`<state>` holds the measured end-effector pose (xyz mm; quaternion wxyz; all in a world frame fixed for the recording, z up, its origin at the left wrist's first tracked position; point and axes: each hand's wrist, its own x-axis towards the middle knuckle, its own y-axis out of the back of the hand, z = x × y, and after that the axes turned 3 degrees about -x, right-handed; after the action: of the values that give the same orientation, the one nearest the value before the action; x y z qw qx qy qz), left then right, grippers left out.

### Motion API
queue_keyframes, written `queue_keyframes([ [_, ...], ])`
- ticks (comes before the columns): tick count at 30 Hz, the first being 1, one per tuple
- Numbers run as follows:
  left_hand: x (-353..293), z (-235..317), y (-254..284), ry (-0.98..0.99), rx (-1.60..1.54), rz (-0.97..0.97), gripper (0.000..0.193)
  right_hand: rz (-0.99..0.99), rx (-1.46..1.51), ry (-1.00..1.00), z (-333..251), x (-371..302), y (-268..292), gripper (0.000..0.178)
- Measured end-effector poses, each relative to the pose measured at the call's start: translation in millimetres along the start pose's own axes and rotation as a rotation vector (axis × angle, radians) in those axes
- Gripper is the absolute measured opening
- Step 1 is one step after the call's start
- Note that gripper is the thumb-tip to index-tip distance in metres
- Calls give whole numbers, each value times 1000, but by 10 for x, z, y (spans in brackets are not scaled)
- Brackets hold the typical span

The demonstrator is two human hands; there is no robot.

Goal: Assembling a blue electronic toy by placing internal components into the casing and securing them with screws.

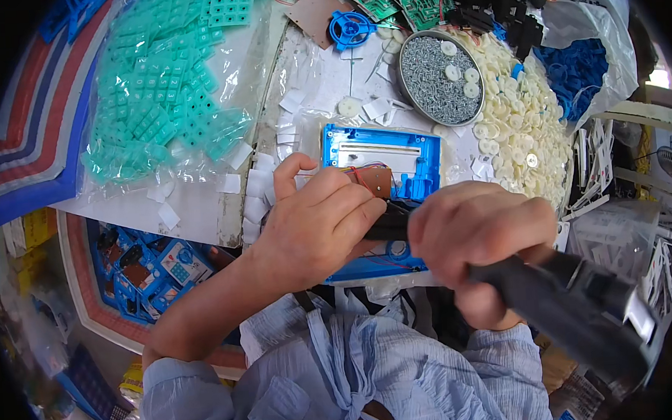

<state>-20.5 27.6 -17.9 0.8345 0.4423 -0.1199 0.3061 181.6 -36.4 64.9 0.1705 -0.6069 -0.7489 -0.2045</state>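
A blue plastic casing lies open in front of me at the table's near edge. Red wires and a brown circuit board sit inside it. My left hand rests over the casing's left side, fingers curled and pressed together near the board; whatever they pinch is hidden. In my closed right hand is a black power screwdriver, its body slanting down to the right and blurred. The tool's dark front end reaches toward the casing's middle, where its tip cannot be made out. Another blue part shows below my hands.
Teal keypads lie on plastic at the left. A round metal tray of screws stands beyond the casing. Cream discs are heaped on the right, below a bag of blue parts. Blue assemblies fill a container at lower left.
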Motion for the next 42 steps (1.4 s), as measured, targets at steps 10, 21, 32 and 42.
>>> queue_keyframes([
  [10, 92, -28, 70, 177, -96, -71, 48, 671, -1112, 197, -622, -475, 53, 81],
  [21, 89, -157, 125, 367, -413, 71, 70, -90, -611, -468, 165, -193, 434, 46],
  [32, 109, 52, 51, 171, 219, -44, 59, -112, -160, -1020, 270, 20, 631, 41],
  [42, 175, 107, -9, 206, 272, -68, 63, -38, -1101, -207, 387, -389, 391, 36],
])
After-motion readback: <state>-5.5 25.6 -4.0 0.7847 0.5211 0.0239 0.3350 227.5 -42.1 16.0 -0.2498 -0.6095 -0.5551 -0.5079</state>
